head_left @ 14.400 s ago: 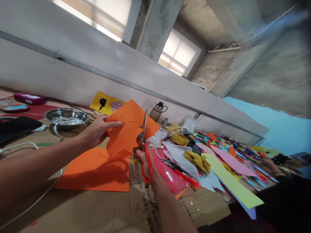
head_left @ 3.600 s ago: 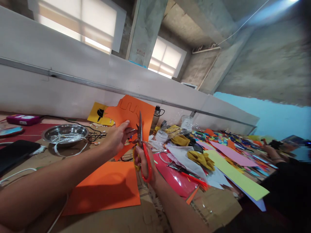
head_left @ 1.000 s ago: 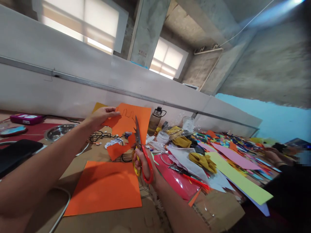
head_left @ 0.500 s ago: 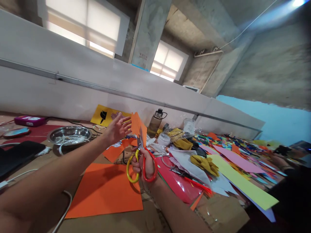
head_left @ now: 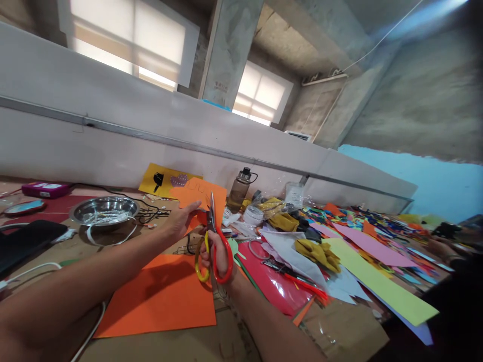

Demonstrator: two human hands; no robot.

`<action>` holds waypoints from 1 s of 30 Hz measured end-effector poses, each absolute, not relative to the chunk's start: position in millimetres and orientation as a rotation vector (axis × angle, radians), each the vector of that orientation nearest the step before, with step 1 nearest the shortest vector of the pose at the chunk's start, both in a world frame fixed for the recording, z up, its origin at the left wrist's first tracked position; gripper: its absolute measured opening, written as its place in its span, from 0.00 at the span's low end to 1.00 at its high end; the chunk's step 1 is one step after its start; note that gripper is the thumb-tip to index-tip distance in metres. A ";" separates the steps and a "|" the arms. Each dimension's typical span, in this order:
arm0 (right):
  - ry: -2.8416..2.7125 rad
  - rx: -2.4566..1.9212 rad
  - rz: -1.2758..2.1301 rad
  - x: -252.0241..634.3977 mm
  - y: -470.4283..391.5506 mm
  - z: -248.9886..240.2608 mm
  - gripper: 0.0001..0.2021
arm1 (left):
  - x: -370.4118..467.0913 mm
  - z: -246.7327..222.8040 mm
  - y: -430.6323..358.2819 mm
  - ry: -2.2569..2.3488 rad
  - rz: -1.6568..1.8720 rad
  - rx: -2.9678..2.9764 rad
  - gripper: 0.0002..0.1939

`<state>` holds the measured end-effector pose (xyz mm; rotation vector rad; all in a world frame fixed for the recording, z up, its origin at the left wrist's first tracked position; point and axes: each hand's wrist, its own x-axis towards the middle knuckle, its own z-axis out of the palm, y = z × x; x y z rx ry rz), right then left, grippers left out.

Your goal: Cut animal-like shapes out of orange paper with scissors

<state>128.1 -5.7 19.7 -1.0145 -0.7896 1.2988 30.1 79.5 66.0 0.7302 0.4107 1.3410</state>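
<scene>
My left hand [head_left: 181, 220] is closed on the lower edge of an orange paper piece [head_left: 196, 188], held up above the table with pencil lines on its face. My right hand [head_left: 219, 255] grips a pair of scissors [head_left: 211, 221] by its handles, one loop yellow and one red. The blades point up and overlap the right part of the orange piece; whether they are cutting into it I cannot tell. Below both hands a large orange sheet [head_left: 162, 306] lies flat on the cardboard-covered table.
A metal bowl [head_left: 75, 213] stands at left, near a black phone-like object [head_left: 30, 246]. Behind stands a water bottle [head_left: 238, 191]. To the right lie a red sheet [head_left: 279, 291], mustard cloth [head_left: 317, 255] and a pale green strip [head_left: 385, 281]. Another person's hand [head_left: 441, 249] is at far right.
My left hand has gone from spread fingers to holding the orange paper, which now turns its broad face toward me. The scissors have shifted slightly left.
</scene>
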 end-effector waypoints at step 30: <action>-0.907 -0.926 1.254 130.5 -0.6 17.3 0.18 | 69.5 75.6 62.4 0.542 1.562 0.479 0.12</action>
